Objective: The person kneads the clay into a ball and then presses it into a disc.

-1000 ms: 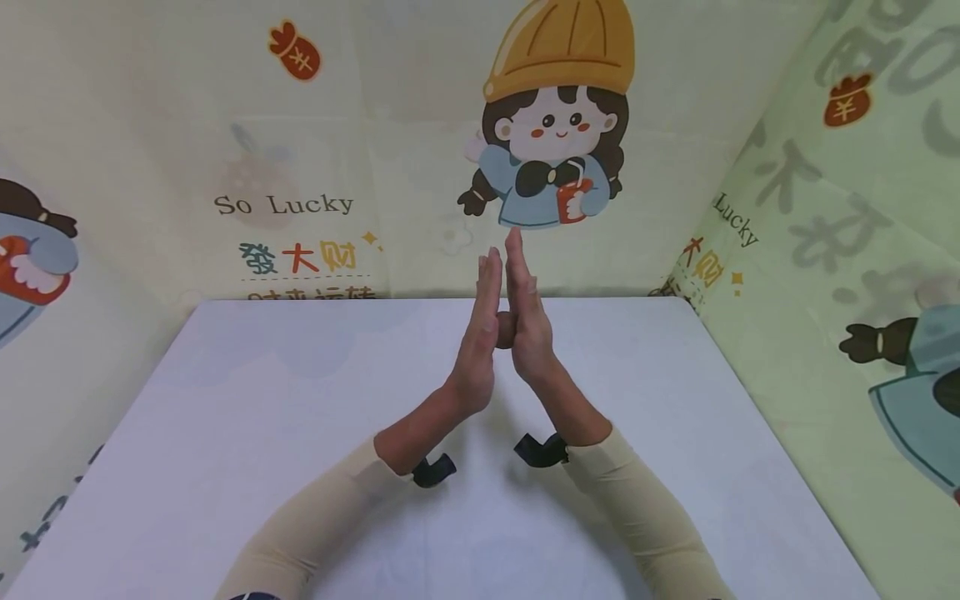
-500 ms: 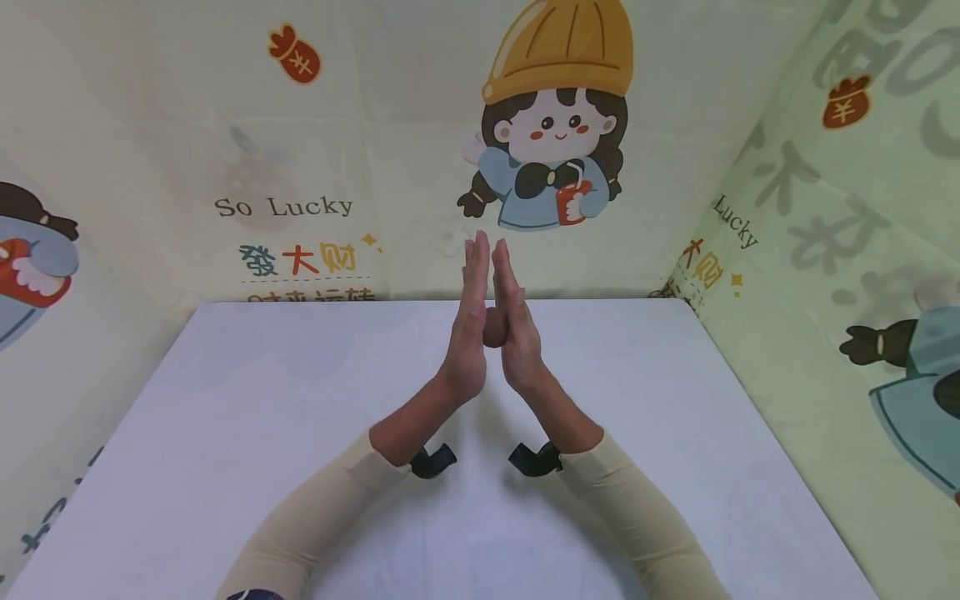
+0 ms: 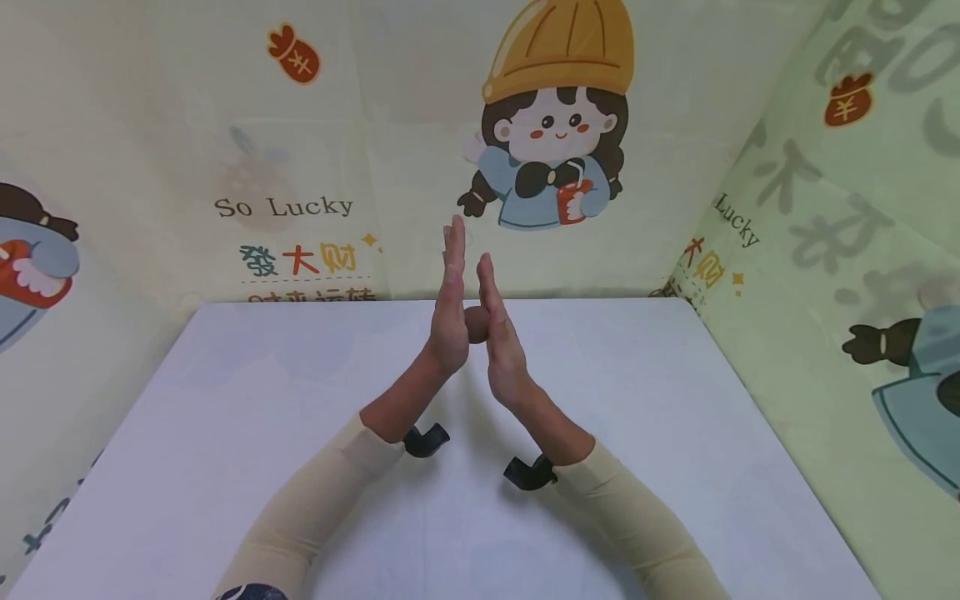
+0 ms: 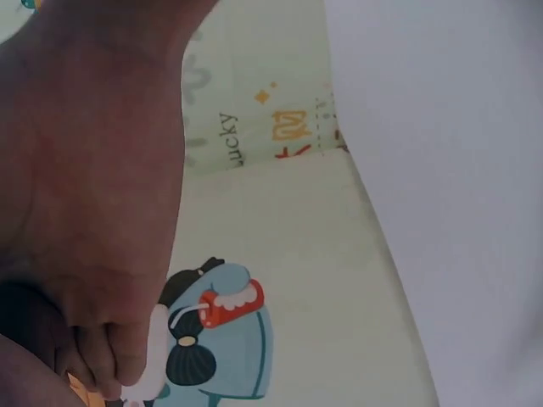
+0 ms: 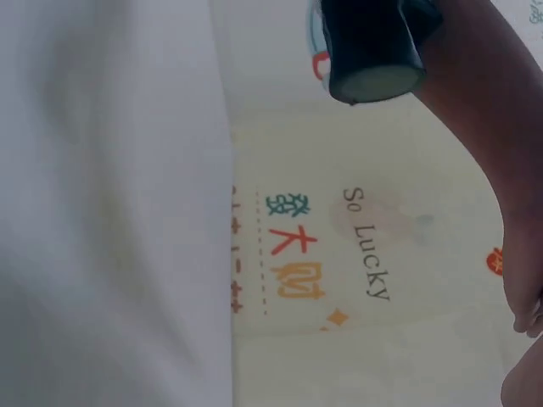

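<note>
A small brown ball sits between two flat palms above the table, in the middle of the head view. My left hand presses it from the left, fingers straight and pointing up and away. From the other side my right hand presses it, its fingers straight too. The left fingertips reach higher than the right ones. In the left wrist view the left hand fills the left side, with a dark patch below the palm. Only an edge of a hand shows at the right wrist view's right border.
A white table spreads under both arms. Printed cloth walls with cartoon figures and lettering rise behind it and at both sides. Black curved pieces stick out at the left wrist and right wrist.
Both hands and the ball have shifted left. The left hand has slid up and forward, while the right has slid back, so the left fingertips now stand higher.
</note>
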Motion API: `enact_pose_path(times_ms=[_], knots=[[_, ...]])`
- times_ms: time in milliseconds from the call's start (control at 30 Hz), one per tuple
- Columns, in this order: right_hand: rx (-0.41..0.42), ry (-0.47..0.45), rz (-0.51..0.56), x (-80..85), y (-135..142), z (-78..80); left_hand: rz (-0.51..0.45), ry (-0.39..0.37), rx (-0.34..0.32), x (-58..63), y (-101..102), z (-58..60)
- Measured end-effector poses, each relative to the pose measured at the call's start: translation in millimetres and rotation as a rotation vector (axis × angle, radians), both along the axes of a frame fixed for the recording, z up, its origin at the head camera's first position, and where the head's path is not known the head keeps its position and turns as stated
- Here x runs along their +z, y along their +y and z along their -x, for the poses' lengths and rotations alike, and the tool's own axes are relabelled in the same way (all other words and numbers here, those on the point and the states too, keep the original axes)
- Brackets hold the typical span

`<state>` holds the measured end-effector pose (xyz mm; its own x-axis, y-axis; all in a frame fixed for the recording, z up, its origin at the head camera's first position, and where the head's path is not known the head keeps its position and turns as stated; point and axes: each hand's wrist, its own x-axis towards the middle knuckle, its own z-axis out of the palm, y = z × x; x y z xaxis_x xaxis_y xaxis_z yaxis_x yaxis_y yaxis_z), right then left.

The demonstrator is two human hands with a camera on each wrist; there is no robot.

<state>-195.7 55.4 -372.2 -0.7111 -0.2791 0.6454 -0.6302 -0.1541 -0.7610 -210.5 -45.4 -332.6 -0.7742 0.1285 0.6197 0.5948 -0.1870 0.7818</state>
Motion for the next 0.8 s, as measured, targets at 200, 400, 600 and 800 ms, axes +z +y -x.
enact_pose_path(times_ms=[200, 400, 600, 800], knots=[[-0.043, 0.005, -0.079, 0.0, -3.6, -6.3, 0.009, -0.03, 0.024, -2.2, -6.0, 9.2], [-0.075, 0.036, -0.103, 2.2, -5.0, -9.8, 0.07, -0.022, 0.061, -11.2, -7.1, 18.8], [-0.064, 0.08, -0.098, 7.7, -3.9, -11.2, 0.15, 0.038, 0.093, -25.1, -5.7, 24.4], [-0.061, 0.1, -0.089, 17.8, -1.2, -10.5, 0.151, 0.051, 0.063, -33.9, -1.1, 20.9]])
